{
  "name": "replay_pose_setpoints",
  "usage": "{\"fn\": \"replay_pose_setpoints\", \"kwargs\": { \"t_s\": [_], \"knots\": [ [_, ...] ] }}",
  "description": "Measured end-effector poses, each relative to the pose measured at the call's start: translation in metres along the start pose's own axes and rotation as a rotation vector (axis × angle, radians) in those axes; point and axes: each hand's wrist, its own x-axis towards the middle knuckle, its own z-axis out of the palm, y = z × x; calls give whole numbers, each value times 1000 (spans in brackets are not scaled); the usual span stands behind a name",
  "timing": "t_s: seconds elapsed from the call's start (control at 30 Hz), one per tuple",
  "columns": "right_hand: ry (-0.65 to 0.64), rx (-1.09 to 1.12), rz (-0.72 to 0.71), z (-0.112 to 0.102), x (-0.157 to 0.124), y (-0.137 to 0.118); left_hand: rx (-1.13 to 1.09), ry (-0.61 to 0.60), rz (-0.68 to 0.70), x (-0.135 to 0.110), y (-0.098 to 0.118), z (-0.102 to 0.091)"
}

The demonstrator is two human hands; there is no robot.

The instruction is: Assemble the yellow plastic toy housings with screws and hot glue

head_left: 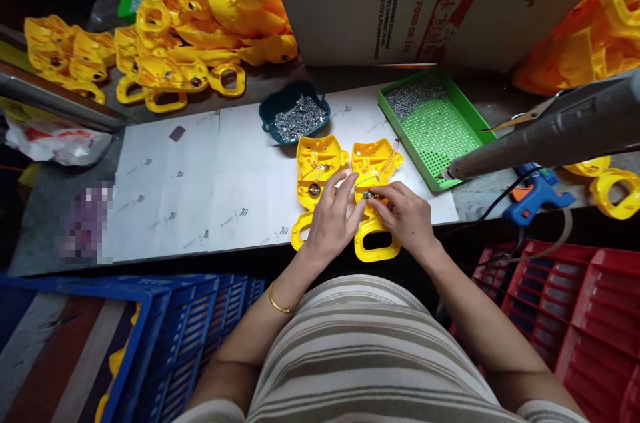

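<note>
Table (37, 236): grey top, running across the view.
Cardboard box (325, 3): at the back; its sideways print reads "YINGJIA FOOD CO" and "LTD", and in smaller black capitals "DEVELOPMENT ZONE", "ZHANGZHOU CITY" and "FUJIAN", with the outer words cut short. A red band and a dark floral figure stand beside the lettering.
White sheeting (170, 209): spread on the table, printed with a repeated grey logo whose letters are too small to read.
Blue crate (100, 283): below the table edge at left; no lettering to be made out.
Red crate (593, 303): low at right, ribbed.
Yellow pile (215, 9): many moulded pieces with looped handles, heaped back left.
Green tray (425, 133): perforated floor, small silvery pieces gathered at its far end.
Yellow shells: the left shell (315, 155) and right shell (367, 155) lie side by side, hollow faces up, near the sheeting's front edge.
Teal bowl (273, 103): behind the left shell, full of similar silvery pieces.
Left hand (333, 216): fingers bent, thumb apart from forefinger, tips at the right shell's edge; cannot tell if they grip it.
Right hand (407, 213): thumb and forefinger nearly together, touching a round part (367, 195) in the right shell; cannot tell if they pinch it.
Glue gun (535, 199): blue, orange trigger; its label is too small to read.
</note>
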Motion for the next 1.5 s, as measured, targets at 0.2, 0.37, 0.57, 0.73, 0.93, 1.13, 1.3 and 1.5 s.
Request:
{"fn": "replay_pose_setpoints", "kwargs": {
  "t_s": [0.2, 0.37, 0.57, 0.73, 0.93, 1.13, 1.3, 1.5],
  "knots": [
    [-41, -114, 7, -2, -1, -3, -44, -114, -61, -3, 2, 7],
    [-60, -143, 32, -1, -1, -6, -121, -177, -171, -4, 6, 8],
    [-78, -156, 39, 1, 0, -6, -204, -154, -146, -2, 4, 11],
    [-137, -99, -56, -4, -1, -1, -197, -155, -175, -1, 3, 14],
    [-149, -217, 0, -8, -4, 1, -148, -206, -228, 0, 10, 16],
    [-151, -231, 27, -9, -1, 4, -95, -212, -236, 11, 9, 16],
    [-192, -318, -18, -9, 0, 2, -115, -230, -224, 18, 4, 15],
    [-261, -352, -76, -9, 2, 4, -97, -247, -203, 18, 2, 17]
  ]
}}
